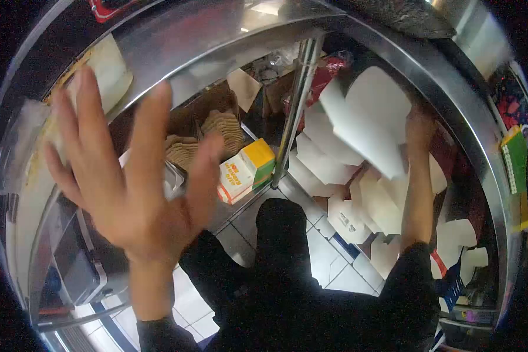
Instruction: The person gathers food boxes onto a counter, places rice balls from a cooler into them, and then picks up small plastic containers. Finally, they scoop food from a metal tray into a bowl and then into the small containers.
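Note:
My left hand [129,182] is raised in front of a metal counter edge, its fingers spread and holding nothing. On the right, my right hand [421,126] reaches onto a low shelf. It grips the right side of a white paper food carton [366,117], whose flaps stand out and are blurred by motion. Some of my right fingers are hidden behind the carton. Stacks of similar nested white cartons [366,202] lie just below it, some with small dark print.
A yellow, green and white box [246,170] stands on the lower shelf beside a metal post [296,111]. Behind it are brown stacked items [220,132] in a cardboard box. The curved steel counter edge [229,56] runs overhead. White floor tiles [328,252] show below.

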The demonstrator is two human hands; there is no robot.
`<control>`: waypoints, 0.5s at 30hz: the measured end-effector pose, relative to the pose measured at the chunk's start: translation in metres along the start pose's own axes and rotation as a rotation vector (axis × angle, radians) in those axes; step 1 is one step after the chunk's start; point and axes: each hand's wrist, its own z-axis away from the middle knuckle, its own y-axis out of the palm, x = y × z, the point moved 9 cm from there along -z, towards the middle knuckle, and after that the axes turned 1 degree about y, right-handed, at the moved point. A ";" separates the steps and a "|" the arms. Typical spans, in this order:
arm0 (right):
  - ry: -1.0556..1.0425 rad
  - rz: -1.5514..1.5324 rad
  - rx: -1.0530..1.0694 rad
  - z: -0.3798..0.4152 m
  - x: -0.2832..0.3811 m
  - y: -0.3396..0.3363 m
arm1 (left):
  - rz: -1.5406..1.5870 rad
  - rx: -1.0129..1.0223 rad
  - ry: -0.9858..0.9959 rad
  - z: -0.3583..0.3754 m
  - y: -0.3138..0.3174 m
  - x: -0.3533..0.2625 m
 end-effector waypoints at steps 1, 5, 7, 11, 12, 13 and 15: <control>0.045 -0.102 -0.009 0.015 0.001 -0.025 | 0.044 -0.111 -0.074 0.026 -0.002 0.007; 0.065 -0.274 0.103 0.082 -0.002 -0.079 | 0.841 -0.181 0.027 0.095 0.004 -0.033; -0.013 -0.388 0.031 0.098 0.007 -0.146 | 1.194 0.063 -0.324 0.135 0.070 -0.046; -0.187 -0.507 -0.025 0.127 -0.001 -0.233 | 1.734 0.596 -1.267 0.220 0.207 -0.124; -0.250 -0.477 0.014 0.124 -0.003 -0.255 | 1.894 0.731 -1.509 0.243 0.227 -0.152; -0.259 -0.483 0.066 0.119 -0.011 -0.269 | 1.884 0.899 -1.509 0.251 0.236 -0.172; -0.367 -0.729 0.162 0.112 -0.027 -0.306 | 1.978 1.130 -1.739 0.256 0.222 -0.205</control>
